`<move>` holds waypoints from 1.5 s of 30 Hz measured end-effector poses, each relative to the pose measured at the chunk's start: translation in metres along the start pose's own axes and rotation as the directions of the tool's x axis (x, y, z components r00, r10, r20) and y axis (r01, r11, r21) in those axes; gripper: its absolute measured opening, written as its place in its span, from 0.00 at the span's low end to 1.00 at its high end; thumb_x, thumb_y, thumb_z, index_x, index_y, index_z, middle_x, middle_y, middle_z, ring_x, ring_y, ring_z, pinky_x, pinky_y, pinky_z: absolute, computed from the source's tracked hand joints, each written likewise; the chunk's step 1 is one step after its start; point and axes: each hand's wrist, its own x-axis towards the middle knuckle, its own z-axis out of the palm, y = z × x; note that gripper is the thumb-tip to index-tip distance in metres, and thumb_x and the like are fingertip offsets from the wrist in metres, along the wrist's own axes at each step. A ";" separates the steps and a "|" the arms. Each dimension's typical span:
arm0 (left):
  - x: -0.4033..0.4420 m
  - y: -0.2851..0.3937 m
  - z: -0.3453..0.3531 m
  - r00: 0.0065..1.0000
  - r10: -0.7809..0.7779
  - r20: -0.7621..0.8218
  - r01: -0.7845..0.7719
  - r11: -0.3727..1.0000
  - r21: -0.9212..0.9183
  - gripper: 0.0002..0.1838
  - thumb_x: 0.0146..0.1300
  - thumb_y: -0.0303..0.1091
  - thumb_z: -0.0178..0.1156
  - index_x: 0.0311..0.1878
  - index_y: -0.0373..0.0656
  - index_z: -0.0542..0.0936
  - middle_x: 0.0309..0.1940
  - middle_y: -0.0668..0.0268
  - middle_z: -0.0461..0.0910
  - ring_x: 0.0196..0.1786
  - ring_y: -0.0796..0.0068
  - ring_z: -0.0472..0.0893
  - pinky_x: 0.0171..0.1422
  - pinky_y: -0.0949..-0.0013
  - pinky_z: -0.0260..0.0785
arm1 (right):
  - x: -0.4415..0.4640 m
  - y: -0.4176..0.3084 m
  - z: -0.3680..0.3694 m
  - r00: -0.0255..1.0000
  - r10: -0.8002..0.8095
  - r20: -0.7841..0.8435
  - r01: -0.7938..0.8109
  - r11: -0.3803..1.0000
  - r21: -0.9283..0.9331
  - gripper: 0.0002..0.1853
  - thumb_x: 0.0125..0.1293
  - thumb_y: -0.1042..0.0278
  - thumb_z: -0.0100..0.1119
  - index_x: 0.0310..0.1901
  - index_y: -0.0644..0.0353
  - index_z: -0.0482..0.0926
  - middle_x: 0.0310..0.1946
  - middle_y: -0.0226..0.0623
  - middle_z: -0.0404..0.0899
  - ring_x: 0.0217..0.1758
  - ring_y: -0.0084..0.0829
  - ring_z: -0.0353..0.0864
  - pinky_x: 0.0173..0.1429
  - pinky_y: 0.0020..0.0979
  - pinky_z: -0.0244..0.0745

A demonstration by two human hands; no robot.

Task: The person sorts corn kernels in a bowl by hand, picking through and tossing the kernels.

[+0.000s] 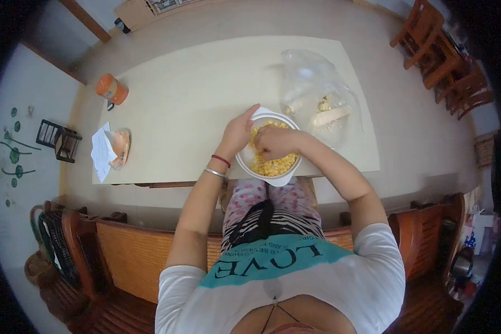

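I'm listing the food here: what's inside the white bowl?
Yellow kernels and part of the right hand. Covered, so unseen: whatever lies beneath the hand, and the bottom of the bowl.

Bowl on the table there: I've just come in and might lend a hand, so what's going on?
A person has their left hand against the side of the white bowl and their right hand down in it, among yellow kernels. Whether the right grip holds any is hidden. The bowl sits near the table's edge; beside it lies a clear bag with pale pieces inside.
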 end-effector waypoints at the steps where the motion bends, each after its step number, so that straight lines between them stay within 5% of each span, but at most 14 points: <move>1: 0.000 0.002 -0.002 1.000 -0.016 0.008 0.016 1.000 -0.012 0.24 0.62 0.23 0.49 0.63 0.49 0.69 0.51 0.49 0.76 0.51 0.49 0.76 0.54 0.57 0.70 | -0.007 0.001 -0.002 0.999 0.011 -0.038 -0.010 0.999 0.036 0.08 0.48 0.68 0.57 0.26 0.64 0.79 0.34 0.45 0.78 0.42 0.45 0.75 0.51 0.40 0.68; 9: -0.001 0.001 -0.005 0.999 -0.005 0.032 0.007 0.998 -0.064 0.25 0.63 0.22 0.48 0.64 0.47 0.68 0.57 0.51 0.73 0.59 0.53 0.73 0.61 0.62 0.67 | -0.033 -0.004 0.004 0.894 0.064 -0.443 0.034 0.977 0.211 0.04 0.48 0.77 0.55 0.23 0.69 0.75 0.33 0.43 0.78 0.41 0.42 0.75 0.48 0.36 0.71; 18: -0.001 -0.003 -0.003 1.000 -0.006 0.021 0.008 0.994 -0.106 0.25 0.62 0.21 0.47 0.64 0.46 0.68 0.58 0.51 0.72 0.61 0.54 0.72 0.64 0.63 0.65 | -0.045 -0.009 0.004 0.872 0.234 -0.430 -0.038 0.909 0.416 0.04 0.47 0.78 0.54 0.24 0.69 0.76 0.34 0.43 0.79 0.39 0.38 0.78 0.45 0.32 0.73; 39: -0.003 0.000 -0.004 1.000 -0.025 -0.004 0.024 0.991 -0.135 0.25 0.62 0.23 0.49 0.63 0.47 0.69 0.57 0.50 0.73 0.60 0.53 0.73 0.62 0.62 0.65 | -0.044 -0.008 0.007 0.776 0.372 -0.509 -0.042 0.836 0.547 0.07 0.48 0.79 0.52 0.29 0.69 0.78 0.30 0.42 0.79 0.34 0.30 0.79 0.39 0.29 0.73; 45: -0.003 -0.003 -0.002 1.000 -0.004 -0.020 0.001 0.992 -0.126 0.24 0.62 0.22 0.50 0.63 0.47 0.69 0.57 0.51 0.73 0.60 0.53 0.72 0.63 0.62 0.65 | -0.024 -0.006 0.005 0.753 0.357 -0.553 -0.219 0.928 0.301 0.10 0.51 0.75 0.54 0.37 0.66 0.78 0.32 0.44 0.80 0.36 0.42 0.79 0.43 0.36 0.74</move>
